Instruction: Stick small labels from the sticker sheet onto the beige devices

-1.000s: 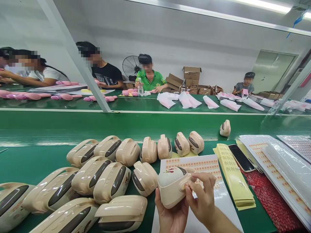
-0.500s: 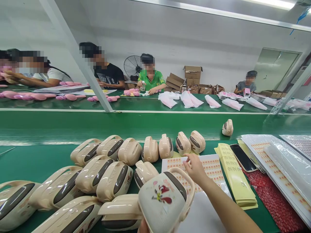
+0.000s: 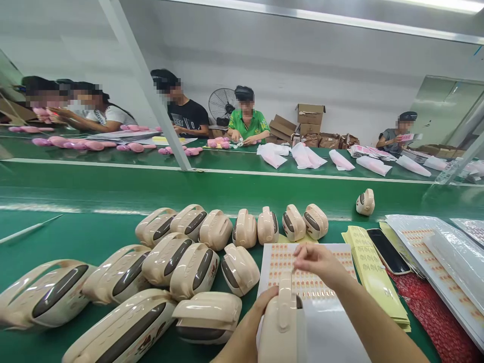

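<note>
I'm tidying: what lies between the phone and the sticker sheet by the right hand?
In the head view, yellow printed papers lie between the phone and the sticker sheet.

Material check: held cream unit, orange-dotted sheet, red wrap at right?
Held cream unit: likely moulded plastic, smooth, with rounded edges. Orange-dotted sheet: coated paper or film, given its smooth white sheen; can't tell which. Red wrap: probably plastic bubble wrap, shiny, bumpy surface.

The sticker sheet (image 3: 327,327) lies on the green bench (image 3: 98,232). Over the sheet's near left part, the left hand (image 3: 249,327) holds a handled beige unit (image 3: 278,330). The right hand (image 3: 317,262) hovers over the sheet's printed part, fingers bent. Left of the sheet: further beige units (image 3: 192,272). Right of it: yellow label strips (image 3: 374,280), then a phone (image 3: 389,252).
</note>
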### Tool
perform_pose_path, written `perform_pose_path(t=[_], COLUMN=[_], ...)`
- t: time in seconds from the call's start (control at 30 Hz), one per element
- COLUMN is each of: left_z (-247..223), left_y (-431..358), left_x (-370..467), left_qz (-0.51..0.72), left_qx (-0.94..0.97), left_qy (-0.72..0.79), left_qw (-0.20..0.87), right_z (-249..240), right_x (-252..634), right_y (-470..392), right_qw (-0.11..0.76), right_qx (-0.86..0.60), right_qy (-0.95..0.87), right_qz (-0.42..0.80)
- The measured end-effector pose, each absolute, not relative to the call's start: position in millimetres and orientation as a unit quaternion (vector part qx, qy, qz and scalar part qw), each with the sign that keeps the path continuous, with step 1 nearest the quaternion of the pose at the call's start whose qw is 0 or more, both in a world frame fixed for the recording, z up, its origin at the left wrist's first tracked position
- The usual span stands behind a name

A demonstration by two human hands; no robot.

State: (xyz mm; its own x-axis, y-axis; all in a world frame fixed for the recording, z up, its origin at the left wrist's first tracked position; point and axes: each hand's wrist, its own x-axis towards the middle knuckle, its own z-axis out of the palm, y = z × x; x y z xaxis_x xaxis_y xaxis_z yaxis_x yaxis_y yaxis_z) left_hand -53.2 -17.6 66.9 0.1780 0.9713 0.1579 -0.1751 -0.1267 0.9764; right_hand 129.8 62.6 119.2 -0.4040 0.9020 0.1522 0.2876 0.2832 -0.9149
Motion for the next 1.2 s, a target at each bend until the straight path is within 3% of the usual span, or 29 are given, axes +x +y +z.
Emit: perform_pose_path(t=[0.1,0.23,0.6,0.67,0.77,0.9,0.97,1.2], left_z=[75,76,67,64,59,57,59,67], left_y=[-18,-15,-14,-14,-14,-15,-15,-9], left_x=[-54,-51,-50,-50,-52,-53,-52,-45], left_qz=[0.455,0.444,0.407,0.390,0.379,0.379,0.378,0.368], left_qx=[0.687,0.718,0.773,0.788,0.797,0.802,0.807,0.844], left_qy=[0.338,0.336,0.336,0.341,0.357,0.362,0.352,0.284], left_qw=[0.455,0.417,0.352,0.332,0.305,0.285,0.286,0.269], right_z=[153,165,140,135,126,113,108,108], right_x=[134,131,128,129,131,135,134,139], right_y=[30,11,1,-1,-7,-16,-18,7], right_qw=[0.292,0.249,0.345,0.372,0.427,0.420,0.410,0.388], right_qx=[-0.376,-0.406,-0.395,-0.382,-0.330,-0.312,-0.354,-0.437], right_qy=[-0.730,-0.740,-0.745,-0.765,-0.821,-0.852,-0.840,-0.729], right_qz=[0.491,0.475,0.413,0.361,0.185,-0.015,0.024,0.356])
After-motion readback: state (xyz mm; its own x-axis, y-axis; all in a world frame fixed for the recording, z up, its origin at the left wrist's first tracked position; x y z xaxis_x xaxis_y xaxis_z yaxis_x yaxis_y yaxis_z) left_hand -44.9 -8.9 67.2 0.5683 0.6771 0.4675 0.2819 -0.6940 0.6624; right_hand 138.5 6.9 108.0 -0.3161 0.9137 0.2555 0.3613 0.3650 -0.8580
